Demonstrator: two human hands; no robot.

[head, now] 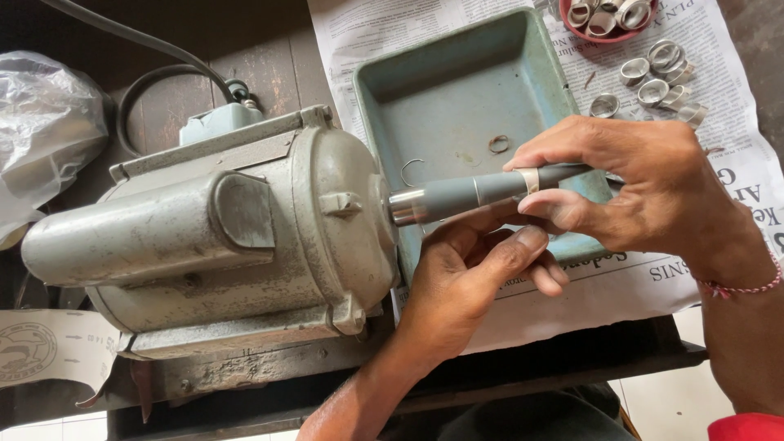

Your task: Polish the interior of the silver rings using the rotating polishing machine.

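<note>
At the near edge of the dark wooden bench [245, 61], the left hand [469, 273] comes up from below with its fingers curled under a tapered grey spindle [482, 192]. That spindle juts sideways from the shaft end of a worn grey-green metal electric motor [220, 233] and narrows toward the right. The right hand [645, 184] comes in from the right, thumb and forefinger pinched closed on a plain silver metal ring [529, 180] that sits around the spindle about midway along it. A red-and-white braided cord [747, 287] circles that wrist.

On the bench's left edge, below the motor, lies a pale paper strip with a round dark printed emblem [37, 355].

Beyond the hands, a shallow teal metal tray [457, 90] rests on spread newspaper [735, 175]; two small wire loops lie on its floor. Further right, loose silver ring bands [657, 82] lie scattered on the newsprint, and a small red bowl [604, 20] at the far edge holds more of them.

Far left, a crumpled clear plastic bag [45, 122] sits beside a coiled black cable [151, 77].
</note>
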